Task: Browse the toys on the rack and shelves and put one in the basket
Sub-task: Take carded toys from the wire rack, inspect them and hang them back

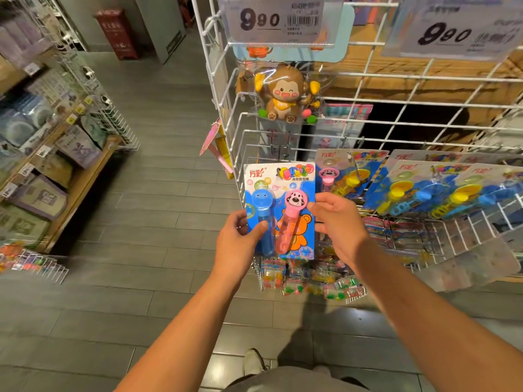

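Note:
I hold a blue carded bubble-wand pack upright in front of the white wire rack. It has a blue wand and a pink dog-faced wand under plastic. My left hand grips its lower left edge, thumb over the blue wand. My right hand pinches its right edge. No basket is in view.
A brown monkey toy hangs above on the rack under a 9.90 price tag. More bubble packs hang to the right, small packets sit below. Wooden shelves with boxed goods line the left of the grey floor aisle.

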